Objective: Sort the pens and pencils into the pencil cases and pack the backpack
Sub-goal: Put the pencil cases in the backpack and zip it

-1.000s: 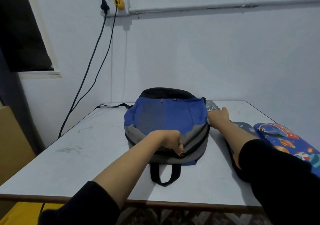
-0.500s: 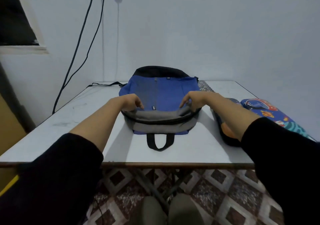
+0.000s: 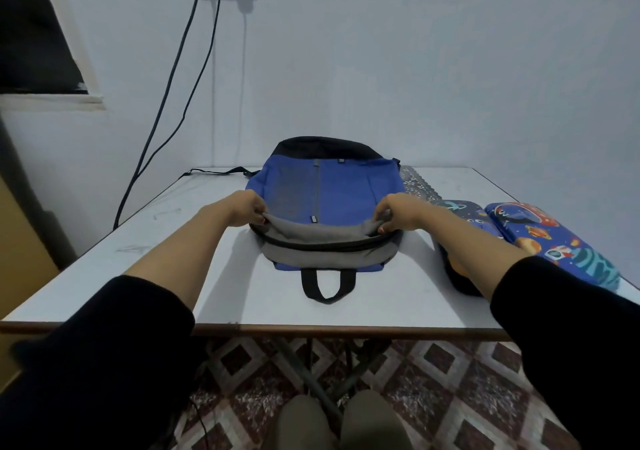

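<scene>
Gripping the grey upper lip of the backpack (image 3: 346,190) at both ends, the person is holding that fabric a little raised off the layer beneath, so a dark gap is showing along the zip line. The left hand (image 3: 246,208) is pinching the lip at its left end, fingers curled over the cloth. The right hand (image 3: 399,211) is pinching the right end the same way.

The backpack is lying flat in the middle of the table (image 3: 242,297), blue panel facing up, its black end pointing toward the far edge and its black carry handle (image 3: 327,288) toward the near edge. A black strap (image 3: 218,171) is trailing from it toward the far left corner.

Along the right edge two pencil cases are lying side by side. A blue space-print pencil case (image 3: 547,238) is sitting nearest the edge. A darker pencil case (image 3: 465,209) is lying between it and the backpack, partly hidden by the right forearm. Whether either is zipped I cannot tell.

A patterned flat thing (image 3: 417,184) is peeking out beside the backpack's far right corner; what it is cannot be told. Two dark cables (image 3: 166,96) are hanging down the wall beyond the far left corner.
</scene>
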